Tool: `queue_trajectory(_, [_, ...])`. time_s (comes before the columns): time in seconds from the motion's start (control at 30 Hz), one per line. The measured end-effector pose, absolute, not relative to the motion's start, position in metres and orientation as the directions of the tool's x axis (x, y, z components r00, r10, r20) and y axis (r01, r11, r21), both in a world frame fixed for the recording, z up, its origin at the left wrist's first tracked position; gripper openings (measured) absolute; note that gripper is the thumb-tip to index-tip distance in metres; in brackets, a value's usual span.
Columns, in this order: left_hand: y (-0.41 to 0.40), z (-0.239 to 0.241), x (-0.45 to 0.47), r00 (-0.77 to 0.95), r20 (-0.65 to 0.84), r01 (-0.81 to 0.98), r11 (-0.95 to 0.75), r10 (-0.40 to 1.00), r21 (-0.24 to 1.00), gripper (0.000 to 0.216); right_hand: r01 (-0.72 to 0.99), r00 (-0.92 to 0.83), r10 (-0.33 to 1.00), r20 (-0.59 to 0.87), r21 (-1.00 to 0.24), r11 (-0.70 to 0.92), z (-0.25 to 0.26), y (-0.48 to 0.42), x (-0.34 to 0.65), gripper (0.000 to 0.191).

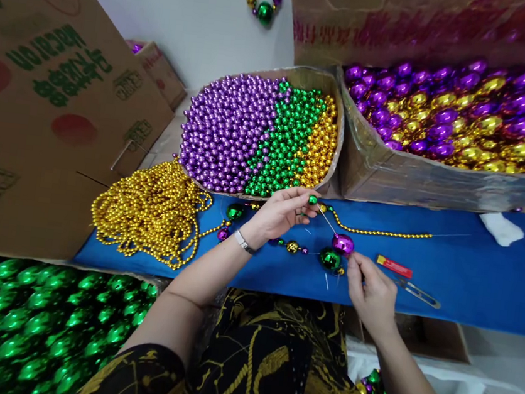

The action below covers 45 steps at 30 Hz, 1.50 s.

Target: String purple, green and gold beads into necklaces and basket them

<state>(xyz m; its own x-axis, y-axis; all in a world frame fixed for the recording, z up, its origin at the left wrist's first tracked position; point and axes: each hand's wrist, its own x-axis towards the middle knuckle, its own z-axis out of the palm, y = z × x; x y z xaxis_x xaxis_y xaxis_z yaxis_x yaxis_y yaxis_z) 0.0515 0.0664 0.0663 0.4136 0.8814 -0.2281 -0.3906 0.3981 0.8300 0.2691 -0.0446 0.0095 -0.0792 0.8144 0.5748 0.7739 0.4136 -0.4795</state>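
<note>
1. Just above a blue worktop point(495, 274), the left hand point(284, 212) pinches a small green bead point(313, 199), fingertips together.
2. The right hand point(375, 292) has its fingers clamped at the right end of a larger purple bead point(343, 244); a thin cord point(328, 220) spans the gap between the hands.
3. Glossy and rounded, both beads look light, hard and slippery, the coating perhaps easily scratched; the larger is best gripped around its middle.

Bead box point(341, 130) bhd L hand point(284, 215); chain heap point(147, 209) L of same hand, on bench point(495, 274). Lighter point(395, 266) & snips point(423, 295) R of R hand point(372, 292); 2nd box point(411, 182) bhd.
</note>
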Motion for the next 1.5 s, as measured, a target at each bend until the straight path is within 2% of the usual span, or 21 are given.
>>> queue_trajectory(0.23, [0.062, 0.066, 0.057, 0.379, -0.274, -0.414, 0.427, 0.884, 0.804, 0.021, 0.767, -0.103, 0.781, 0.616, -0.45, 0.456, 0.013, -0.047, 0.27, 0.014])
queue_trajectory(0.43, [0.059, 0.064, 0.061, 0.388, -0.23, -0.414, 0.392, 0.892, 0.822, 0.03, 0.767, -0.095, 0.784, 0.614, -0.457, 0.451, 0.008, -0.048, 0.273, 0.015])
queue_trajectory(0.57, [0.053, 0.064, 0.068, 0.34, -0.08, -0.319, 0.195, 0.937, 0.928, 0.032, 0.773, -0.027, 0.824, 0.566, -0.51, 0.376, 0.007, -0.047, 0.271, 0.018])
queue_trajectory(0.7, [0.055, 0.083, 0.084, 0.457, 0.088, -0.208, 0.01, 0.885, 0.978, 0.039, 0.725, 0.082, 0.867, 0.492, -0.626, 0.287, 0.01, -0.045, 0.274, 0.021])
queue_trajectory(0.8, [0.084, 0.108, 0.107, 0.433, 0.268, -0.1, -0.249, 0.861, 0.963, 0.027, 0.695, 0.164, 0.861, 0.481, -0.676, 0.245, 0.01, -0.045, 0.284, 0.02])
queue_trajectory(0.87, [0.119, 0.125, 0.132, 0.425, 0.416, 0.059, -0.483, 0.804, 0.874, 0.02, 0.684, 0.194, 0.862, 0.468, -0.695, 0.223, 0.009, -0.045, 0.292, 0.02])
queue_trajectory(0.93, [0.163, 0.138, 0.165, 0.498, 0.499, 0.27, -0.674, 0.709, 0.688, 0.02, 0.677, 0.205, 0.865, 0.457, -0.705, 0.212, 0.008, -0.045, 0.298, 0.02])
queue_trajectory(0.97, [0.184, 0.143, 0.182, 0.553, 0.486, 0.39, -0.726, 0.677, 0.567, 0.021, 0.676, 0.207, 0.866, 0.455, -0.707, 0.21, 0.008, -0.046, 0.301, 0.02])
queue_trajectory(1.03, [0.221, 0.149, 0.214, 0.625, 0.398, 0.592, -0.74, 0.671, 0.319, 0.027, 0.679, 0.21, 0.865, 0.456, -0.704, 0.206, 0.007, -0.046, 0.304, 0.02])
queue_trajectory(1.1, [0.244, 0.149, 0.239, 0.652, 0.278, 0.7, -0.701, 0.706, 0.138, 0.032, 0.69, 0.213, 0.855, 0.472, -0.693, 0.21, 0.008, -0.046, 0.307, 0.02])
queue_trajectory(1.17, [0.255, 0.146, 0.253, 0.653, 0.21, 0.737, -0.674, 0.728, 0.047, 0.035, 0.702, 0.217, 0.841, 0.496, -0.678, 0.218, 0.008, -0.045, 0.311, 0.019])
queue_trajectory(1.23, [0.257, 0.143, 0.258, 0.65, 0.212, 0.745, -0.667, 0.73, 0.014, 0.037, 0.709, 0.214, 0.836, 0.505, -0.67, 0.222, 0.009, -0.044, 0.314, 0.019])
queue_trajectory(1.3, [0.256, 0.143, 0.254, 0.638, 0.249, 0.745, -0.666, 0.728, 0.036, 0.041, 0.711, 0.209, 0.838, 0.503, -0.667, 0.223, 0.01, -0.042, 0.315, 0.02])
queue_trajectory(1.37, [0.252, 0.147, 0.243, 0.604, 0.335, 0.725, -0.673, 0.723, 0.147, 0.04, 0.706, 0.207, 0.841, 0.5, -0.671, 0.226, 0.011, -0.042, 0.315, 0.021])
queue_trajectory(1.43, [0.241, 0.152, 0.226, 0.541, 0.437, 0.616, -0.693, 0.718, 0.375, 0.036, 0.696, 0.212, 0.84, 0.5, -0.68, 0.229, 0.013, -0.042, 0.314, 0.021])
queue_trajectory(1.5, [0.222, 0.153, 0.202, 0.482, 0.456, 0.386, -0.649, 0.748, 0.656, 0.034, 0.687, 0.214, 0.843, 0.494, -0.689, 0.229, 0.014, -0.044, 0.311, 0.02])
